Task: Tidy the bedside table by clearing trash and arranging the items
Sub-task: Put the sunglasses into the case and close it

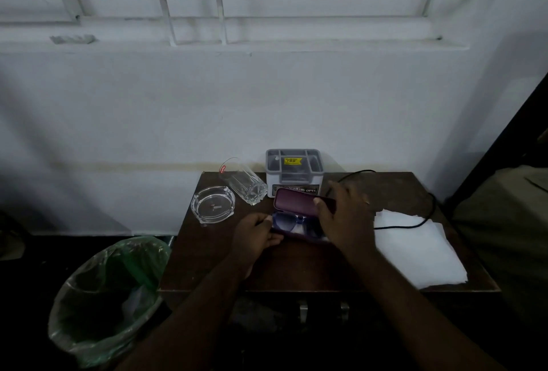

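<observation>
purple case [296, 201] lid in right hand [345, 219], left hand [256, 235] gripping base, glasses [292, 223] half hidden

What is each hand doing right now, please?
Left hand: gripping the left end of the open glasses case.
Right hand: holding the case's raised lid.

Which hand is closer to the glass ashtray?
Left. The left hand rests at the near end of the glasses case, just right of the ashtray. The right hand holds the case lid, farther right.
</observation>
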